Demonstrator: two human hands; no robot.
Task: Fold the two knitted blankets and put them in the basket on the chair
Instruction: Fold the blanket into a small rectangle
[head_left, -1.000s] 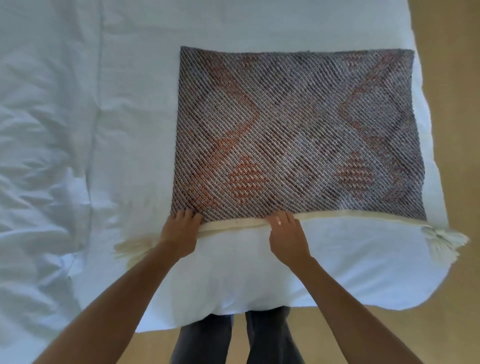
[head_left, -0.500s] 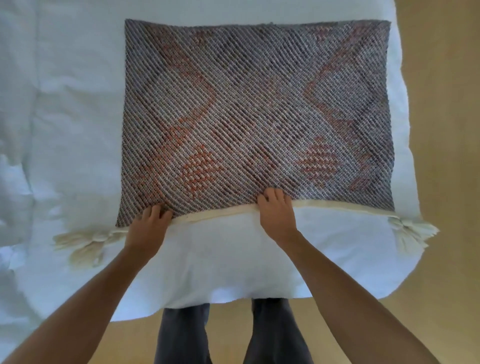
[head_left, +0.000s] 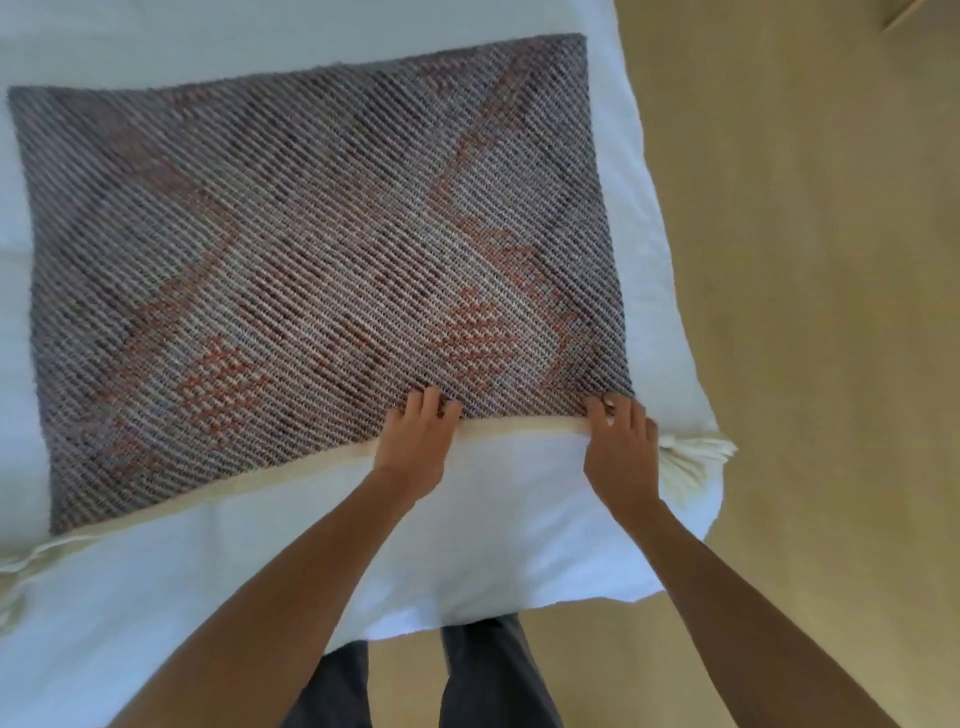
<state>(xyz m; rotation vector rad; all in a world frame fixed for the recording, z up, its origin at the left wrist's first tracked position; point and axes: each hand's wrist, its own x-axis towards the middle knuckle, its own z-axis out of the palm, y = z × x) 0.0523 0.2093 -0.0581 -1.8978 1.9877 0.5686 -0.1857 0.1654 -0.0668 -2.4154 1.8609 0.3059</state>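
Observation:
A grey knitted blanket (head_left: 311, 249) with a rust-orange diamond pattern lies flat and folded on the white bed, its cream border along the near edge. Cream tassels (head_left: 691, 462) stick out at its near right corner, and more tassels (head_left: 21, 566) at the near left. My left hand (head_left: 418, 441) presses on the near edge around its middle, fingers curled on the knit. My right hand (head_left: 621, 441) rests on the near right corner, fingers bent over the edge. Whether either hand pinches the fabric is unclear. No second blanket, basket or chair is in view.
The white duvet (head_left: 467, 545) covers the bed, whose corner ends just right of my right hand. Wooden floor (head_left: 805, 312) lies to the right and below. My legs in dark trousers (head_left: 467, 675) stand against the bed's near edge.
Both hands have slid rightward along the blanket's near edge: the right hand from the middle to the right corner, the left hand from the left corner to the middle. The view has shifted right.

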